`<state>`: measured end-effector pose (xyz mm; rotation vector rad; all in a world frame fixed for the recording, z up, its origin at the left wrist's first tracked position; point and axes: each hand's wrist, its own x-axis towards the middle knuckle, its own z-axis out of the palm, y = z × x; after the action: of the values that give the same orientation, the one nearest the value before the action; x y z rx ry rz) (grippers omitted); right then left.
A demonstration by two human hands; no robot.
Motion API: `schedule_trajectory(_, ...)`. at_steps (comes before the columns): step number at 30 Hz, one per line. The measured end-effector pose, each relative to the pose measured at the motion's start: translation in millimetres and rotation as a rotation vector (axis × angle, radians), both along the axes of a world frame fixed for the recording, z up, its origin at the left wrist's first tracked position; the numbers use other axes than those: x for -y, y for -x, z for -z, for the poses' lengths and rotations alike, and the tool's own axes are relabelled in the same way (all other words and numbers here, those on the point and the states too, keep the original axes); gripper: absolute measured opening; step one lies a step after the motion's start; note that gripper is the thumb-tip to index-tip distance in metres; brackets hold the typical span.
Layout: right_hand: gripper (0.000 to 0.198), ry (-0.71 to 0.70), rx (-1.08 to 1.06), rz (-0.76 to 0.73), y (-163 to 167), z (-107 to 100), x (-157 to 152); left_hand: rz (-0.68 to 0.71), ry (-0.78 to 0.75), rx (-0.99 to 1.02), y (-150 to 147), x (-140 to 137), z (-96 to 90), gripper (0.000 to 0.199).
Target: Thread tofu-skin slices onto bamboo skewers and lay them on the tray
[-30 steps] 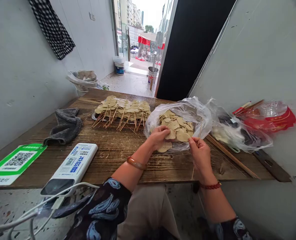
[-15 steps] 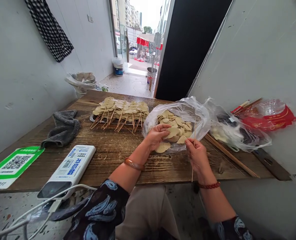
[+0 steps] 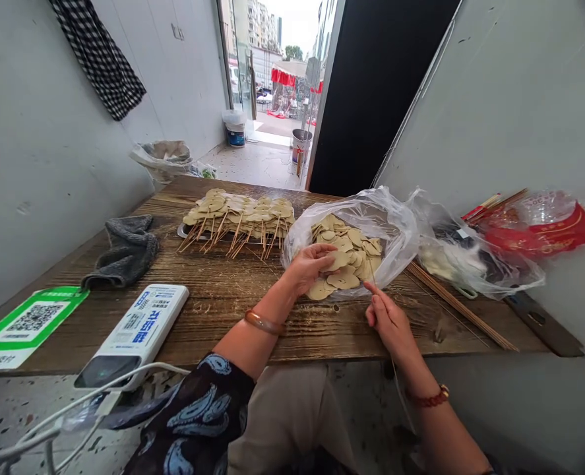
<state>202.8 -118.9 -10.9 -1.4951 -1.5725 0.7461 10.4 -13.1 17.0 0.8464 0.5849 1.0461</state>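
Note:
My left hand (image 3: 314, 267) pinches a thin round beige slice (image 3: 340, 261) over the open clear plastic bag (image 3: 401, 221). Loose slices of the same kind (image 3: 352, 239) fill the bag, and a few lie at its near mouth. Just right of them, my right hand (image 3: 388, 320) is closed around a thin wooden skewer (image 3: 372, 269), whose tip points up toward the slices. To the left of the bag, a metal tray (image 3: 181, 232) bears a pile of skewered slices (image 3: 243, 214), their sticks pointing toward me.
A bundle of bare skewers (image 3: 463, 307) lies right of the bag, near a dark flat blade-like tool (image 3: 544, 323) and more plastic bags (image 3: 490, 264). On the left are a grey cloth (image 3: 126, 251), a white boxy device (image 3: 136, 330) with a cable, and a green QR card (image 3: 32, 323).
My right hand has shifted slightly down, and the upright skewer now leans with its tip toward the slices. The left hand stays nearly in place, still pinching a slice.

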Motion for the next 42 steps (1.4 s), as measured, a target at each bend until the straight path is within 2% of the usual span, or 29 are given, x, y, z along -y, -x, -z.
schedule_trajectory(3, 0.051, 0.011, 0.019, -0.067, 9, -2, 13, 0.004, -0.029, -0.036, -2, -1, 0.5, 0.046)
schedule_trajectory(6, 0.049, 0.009, 0.058, -0.113, 15, -2, 18, -0.038, -0.078, -0.122, -4, -1, 2.1, 0.038)
schedule_trajectory(9, 0.045, -0.026, 0.105, -0.129, 17, 0, 15, -0.081, -0.107, -0.162, -6, -2, 3.5, 0.030)
schedule_trajectory(13, 0.040, -0.151, 0.166, -0.128, 17, 6, 9, -0.125, -0.101, -0.179, -7, -1, 3.9, 0.027)
schedule_trajectory(20, 0.037, -0.152, 0.169, -0.194, 18, 10, 0, -0.106, -0.079, -0.209, -6, -1, 4.2, 0.024)
schedule_trajectory(26, 0.047, -0.132, 0.125, -0.167, 17, 11, 3, -0.120, -0.123, -0.224, -6, -1, 2.3, 0.027)
schedule_trajectory(37, 0.044, -0.207, 0.161, -0.125, 22, 8, 4, -0.109, -0.216, -0.307, -5, -5, 4.0, 0.032)
schedule_trajectory(42, 0.043, -0.173, 0.150, -0.115, 22, 9, 3, -0.130, -0.268, -0.376, -5, -7, 5.9, 0.031)
